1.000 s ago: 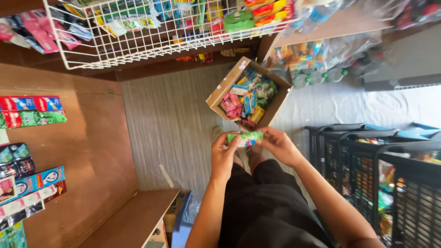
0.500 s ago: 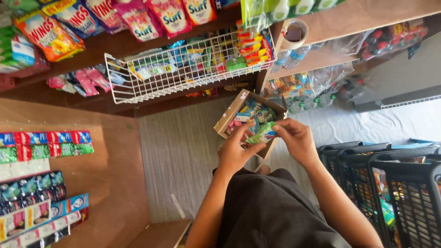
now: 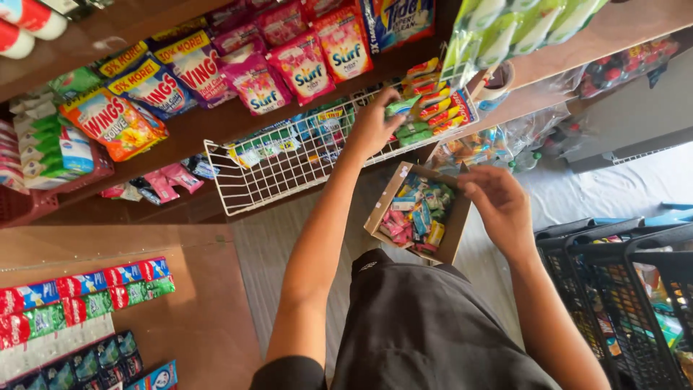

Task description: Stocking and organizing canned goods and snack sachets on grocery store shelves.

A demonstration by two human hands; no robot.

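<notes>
Both arms are bare from the shoulder edge down to the fingers, with no sleeves, watch, bracelet or rings showing on the left hand (image 3: 373, 126) or the right hand (image 3: 498, 206). The person wears dark charcoal shorts or trousers of a smooth, slightly creased fabric, with a small pale emblem stitched near the raised knee. At the bottom edge a strip of black top shows at the left upper arm.
</notes>
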